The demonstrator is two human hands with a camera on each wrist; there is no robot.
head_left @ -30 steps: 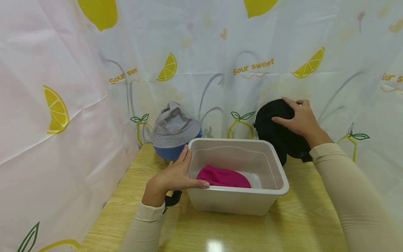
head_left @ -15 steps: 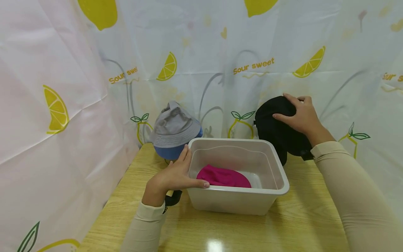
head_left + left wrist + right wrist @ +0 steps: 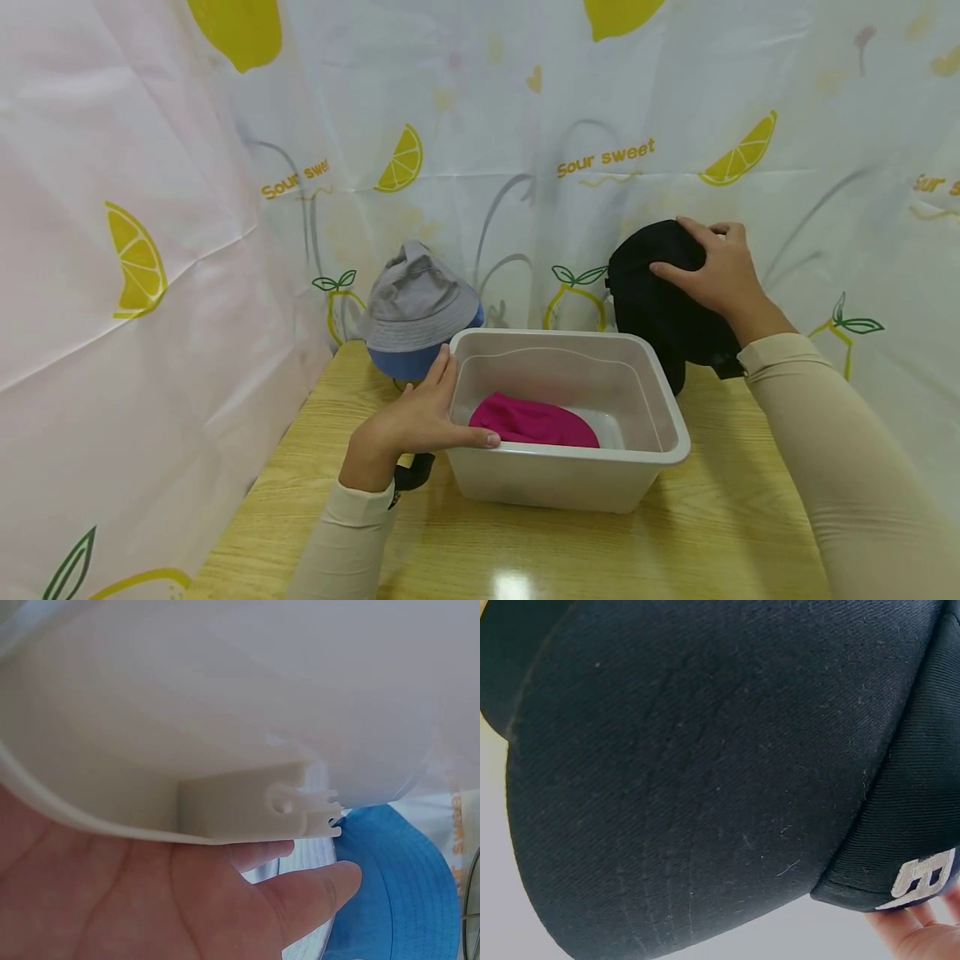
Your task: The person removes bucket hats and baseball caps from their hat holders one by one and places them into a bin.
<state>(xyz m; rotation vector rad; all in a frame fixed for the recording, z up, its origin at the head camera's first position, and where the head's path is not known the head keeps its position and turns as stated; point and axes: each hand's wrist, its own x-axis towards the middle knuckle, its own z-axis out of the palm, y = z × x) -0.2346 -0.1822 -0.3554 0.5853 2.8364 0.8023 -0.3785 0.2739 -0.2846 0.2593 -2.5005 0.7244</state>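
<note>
Where two walls of white curtain (image 3: 480, 92) meet at ten o'clock, a corner is formed, printed with yellow lemons and the words "Sour sweet". Below it a pale wood table (image 3: 420, 550) is set, its glossy top marked by a bright glare at six o'clock. On the table a pale tub (image 3: 555, 483) is placed, and in it a pink hat (image 3: 532, 422) is laid. At ten o'clock from the tub, a grey hat (image 3: 412, 300) is stacked over a blue hat (image 3: 405, 362); the blue one is also seen at four o'clock in the left wrist view.

Between one and two o'clock from the tub, outside it and near its far right corner, a black cap (image 3: 651, 258) is held. Its crown is gripped by the right hand (image 3: 720, 275), thumb on the near side and fingers at the top; the rest of the cap is hung below and to the left of the grip. In the right wrist view its brim (image 3: 705, 787) is shown large, with a white letter (image 3: 922, 877) at four o'clock, just beside the fingertips. At nine o'clock, the tub's rim is touched by the left hand (image 3: 412, 425), spread wide, its thumb laid on the near edge.
</note>
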